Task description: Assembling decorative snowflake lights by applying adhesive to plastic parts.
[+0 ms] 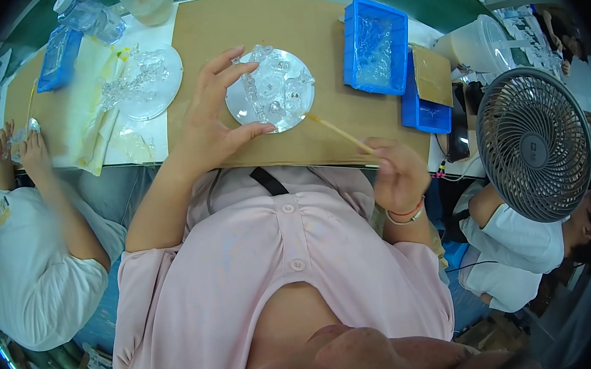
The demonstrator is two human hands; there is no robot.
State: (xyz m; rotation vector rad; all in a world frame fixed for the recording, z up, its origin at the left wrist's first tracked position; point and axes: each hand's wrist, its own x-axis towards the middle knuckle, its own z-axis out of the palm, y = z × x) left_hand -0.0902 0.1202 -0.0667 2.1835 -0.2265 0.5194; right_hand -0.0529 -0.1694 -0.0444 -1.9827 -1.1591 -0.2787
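A round silvery disc (234, 112) lies on the brown board in front of me, bearing a cluster of clear, glassy pieces (280, 87). My left hand (215, 104) curves around the left side of the cluster, its index fingertip at the upper edge and its thumb at the lower edge. Some fingers stand raised behind. In my right hand (400, 172) is a thin wooden stick (339, 131), pinched near its lower end. The stick's far tip reaches the disc's lower right rim; whether it touches a piece, I cannot tell.
Blue trays (376, 51) stand at the right, one holding clear wrapped material. A grey fan (535, 146) and a white tub (477, 45) are beyond them. Leftward lie another disc (172, 76) with clear pieces, a yellowish cloth (97, 124) and a bottle (95, 19). Co-workers sit on both sides.
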